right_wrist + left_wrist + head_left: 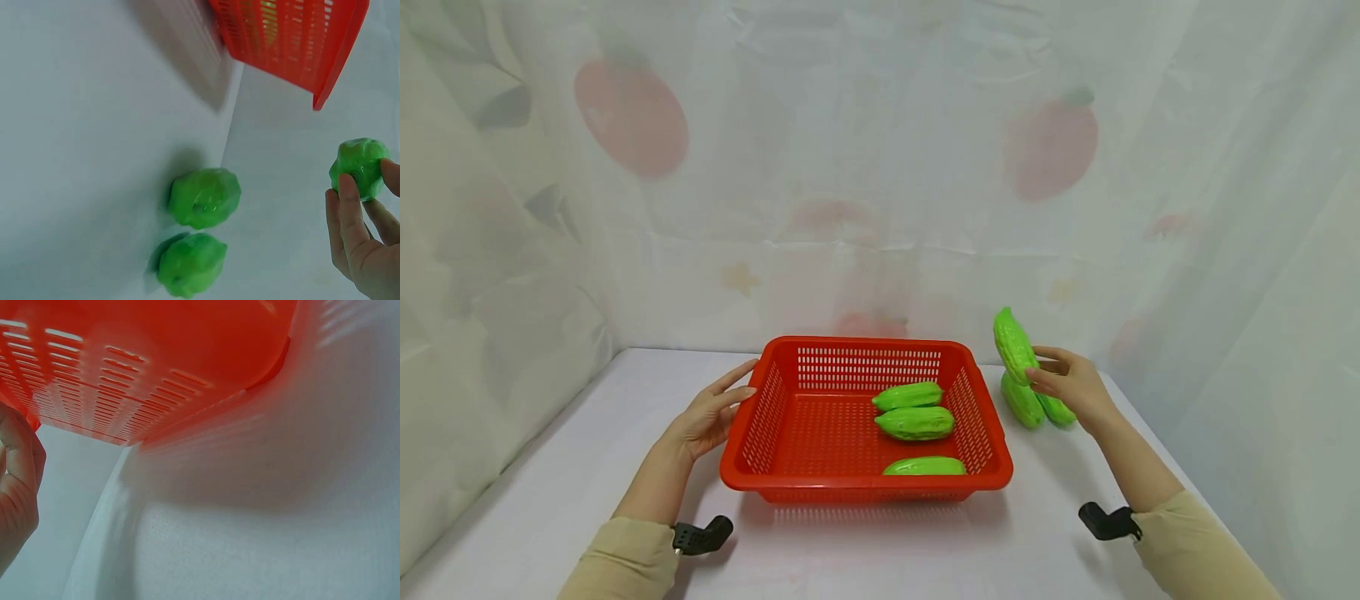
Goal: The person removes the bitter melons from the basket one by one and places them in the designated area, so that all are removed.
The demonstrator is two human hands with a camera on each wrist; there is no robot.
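My right hand (1071, 387) pinches a bright green bitter melon (1015, 346) between thumb and fingertips, raised above the table with its tip pointing up. Below it, two more bitter melons lie on the table; in the right wrist view one (205, 198) sits beside the other (192, 265). My left hand (706, 417) rests its outstretched fingers against the left rim of a red plastic basket (865, 482). Inside the basket, toward its right side, lie three bitter melons: one at the back (910, 396), one in the middle (916, 423) and one partly hidden behind the front rim (925, 467).
A white-covered table (820, 558) carries the basket. Behind it hangs a pale curtain (865, 167) with faded fruit prints, which also closes off both sides. The basket's slotted right wall (281, 37) stands between the held bitter melon and the basket's inside.
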